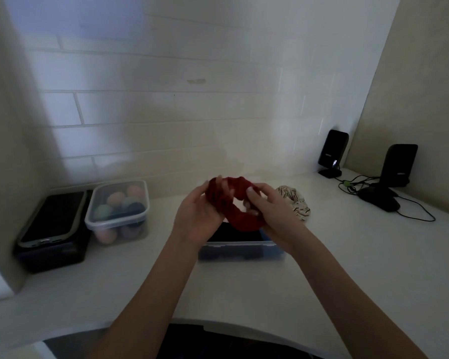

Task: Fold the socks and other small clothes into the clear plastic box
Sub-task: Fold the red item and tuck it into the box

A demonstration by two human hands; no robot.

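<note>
We pinch the red sock (235,203) with both hands, left hand (200,211) and right hand (267,206), above the box (240,248), mid-fold; next it likely needs tucking in.

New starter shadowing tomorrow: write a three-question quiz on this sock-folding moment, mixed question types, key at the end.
1. True or false: both hands grip the red sock above the clear plastic box.
2. Which item lies on the counter just right of the right hand?
A. the striped cloth
B. a mug
C. a book
3. Fill in: the lidded tub at the left stands beside a black case with a ____ lying on top.

Key
1. True; the left hand holds one end and the right hand the other.
2. A
3. phone
</note>
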